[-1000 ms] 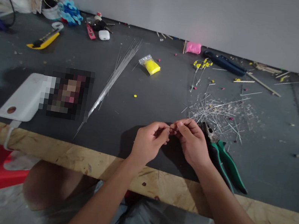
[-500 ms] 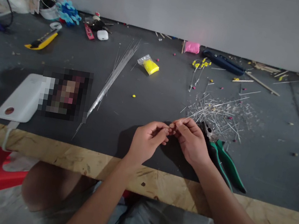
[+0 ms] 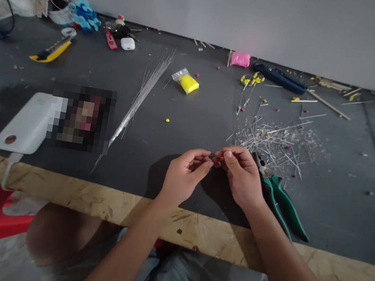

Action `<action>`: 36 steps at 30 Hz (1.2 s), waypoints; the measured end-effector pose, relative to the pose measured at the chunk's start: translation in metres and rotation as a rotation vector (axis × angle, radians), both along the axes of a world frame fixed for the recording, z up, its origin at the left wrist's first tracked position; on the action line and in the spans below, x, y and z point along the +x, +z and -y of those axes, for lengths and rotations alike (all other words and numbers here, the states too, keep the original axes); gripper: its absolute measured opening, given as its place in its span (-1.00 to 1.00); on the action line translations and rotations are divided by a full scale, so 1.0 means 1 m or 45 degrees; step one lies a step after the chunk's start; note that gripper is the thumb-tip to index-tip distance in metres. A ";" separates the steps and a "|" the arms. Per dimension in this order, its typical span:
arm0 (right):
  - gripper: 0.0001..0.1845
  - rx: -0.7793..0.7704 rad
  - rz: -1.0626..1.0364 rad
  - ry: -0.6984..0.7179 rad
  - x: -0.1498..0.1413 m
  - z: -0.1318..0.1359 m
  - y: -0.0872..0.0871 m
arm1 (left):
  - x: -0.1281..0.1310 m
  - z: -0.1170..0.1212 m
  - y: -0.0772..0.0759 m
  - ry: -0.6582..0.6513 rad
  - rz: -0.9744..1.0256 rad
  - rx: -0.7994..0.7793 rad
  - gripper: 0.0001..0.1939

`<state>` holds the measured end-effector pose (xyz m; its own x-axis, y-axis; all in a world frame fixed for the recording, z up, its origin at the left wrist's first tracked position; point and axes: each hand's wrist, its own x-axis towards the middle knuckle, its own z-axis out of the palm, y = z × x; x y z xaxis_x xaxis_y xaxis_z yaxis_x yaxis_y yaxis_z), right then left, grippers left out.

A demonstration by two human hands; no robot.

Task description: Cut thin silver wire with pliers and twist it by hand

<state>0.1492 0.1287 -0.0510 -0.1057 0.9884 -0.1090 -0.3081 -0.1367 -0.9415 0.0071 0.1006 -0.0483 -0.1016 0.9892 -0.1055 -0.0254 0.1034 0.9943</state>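
Note:
My left hand [image 3: 185,174] and my right hand [image 3: 242,173] meet fingertip to fingertip just above the dark tabletop [image 3: 183,125]. Between them they pinch a short thin wire piece [image 3: 214,155]; something small and dark red shows at my right fingertips, too small to make out. Right behind my right hand lie green-handled pliers [image 3: 279,203] and a scattered heap of cut wire bits [image 3: 273,143].
A bundle of long wires [image 3: 141,94] lies left of centre, beside a white power bank [image 3: 27,123]. Farther back are a yellow clay bag [image 3: 187,82], pink clay [image 3: 240,59], yellow-headed stems [image 3: 251,81], a blue tool [image 3: 279,78], a yellow knife [image 3: 51,50]. The table's wooden edge [image 3: 92,194] runs in front.
My hands stay together in nearly the same spot; the fingers have shifted slightly and the wire now shows between the fingertips. The view has drifted a little.

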 end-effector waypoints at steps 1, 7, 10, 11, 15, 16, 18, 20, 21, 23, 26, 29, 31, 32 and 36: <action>-0.95 0.006 -0.004 0.003 0.000 0.000 0.000 | 0.000 0.000 -0.001 0.005 0.004 0.001 -0.76; -0.96 0.036 -0.039 0.022 0.000 -0.001 0.001 | 0.001 0.000 -0.001 0.059 0.012 -0.010 -0.80; -0.96 0.029 -0.046 0.037 -0.001 -0.001 0.001 | 0.001 0.000 0.000 0.082 0.006 -0.011 -0.83; -0.96 0.025 -0.045 0.042 -0.001 -0.001 0.001 | 0.001 -0.001 0.000 0.092 0.004 -0.009 -0.84; -0.97 0.018 -0.053 0.044 -0.001 -0.001 0.000 | 0.001 0.000 0.000 0.136 0.005 0.001 -0.88; -0.97 0.016 -0.064 0.033 -0.001 -0.001 0.001 | 0.001 0.000 0.000 0.147 0.012 0.000 -0.88; -0.96 0.005 -0.096 -0.008 0.001 -0.002 0.002 | 0.001 0.001 -0.001 0.169 0.038 -0.006 -0.89; -0.94 -0.007 -0.129 -0.067 0.003 -0.003 0.004 | 0.001 0.001 -0.001 0.191 0.079 -0.015 -0.88; -0.93 -0.009 -0.142 -0.097 0.004 -0.004 0.005 | 0.001 0.001 0.000 0.202 0.103 -0.019 -0.88; -0.92 0.000 -0.165 -0.155 0.007 -0.006 0.007 | 0.001 0.002 0.000 0.227 0.156 -0.026 -0.87; -0.92 0.029 -0.200 -0.227 0.010 -0.008 0.009 | 0.000 0.001 0.001 0.267 0.233 -0.029 -0.87; -0.92 0.050 -0.220 -0.265 0.011 -0.010 0.010 | -0.002 0.000 0.000 0.312 0.305 -0.018 -0.86; -0.92 0.052 -0.229 -0.277 0.011 -0.011 0.010 | -0.003 -0.001 -0.001 0.343 0.350 -0.009 -0.86; -0.92 0.050 -0.233 -0.283 0.011 -0.011 0.010 | -0.004 -0.001 -0.002 0.358 0.370 -0.005 -0.86; -0.90 0.037 -0.236 -0.304 0.011 -0.011 0.009 | -0.005 -0.002 -0.002 0.402 0.420 0.008 -0.86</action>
